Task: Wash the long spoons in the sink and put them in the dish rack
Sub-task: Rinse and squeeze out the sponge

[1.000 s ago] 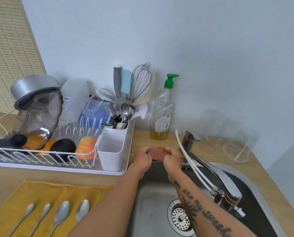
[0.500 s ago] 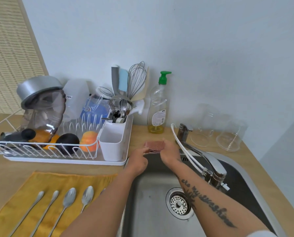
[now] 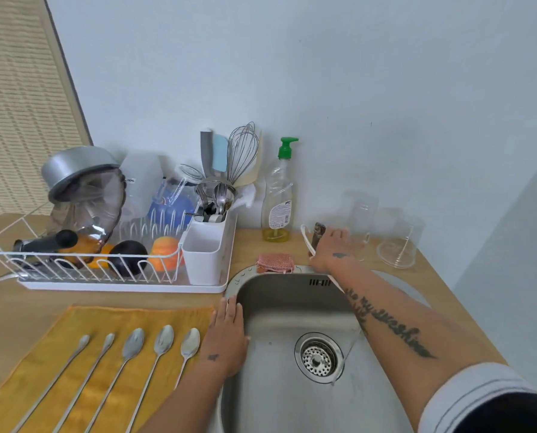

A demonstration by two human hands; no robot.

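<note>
A small dark tattoo is seen near the wrist of the left hand (image 3: 226, 335), and another on the back of the right hand (image 3: 333, 248). Dark script lettering (image 3: 389, 326) is inked along the right forearm. A pale sleeve (image 3: 473, 398), finely striped, is worn above it.

Setting: home kitchen, shown by a steel sink (image 3: 292, 295) set in a wooden counter (image 3: 442, 282), a loaded dish rack (image 3: 83, 270) left of the sink, and a dish-soap bottle (image 3: 276, 201) behind the sink.
</note>
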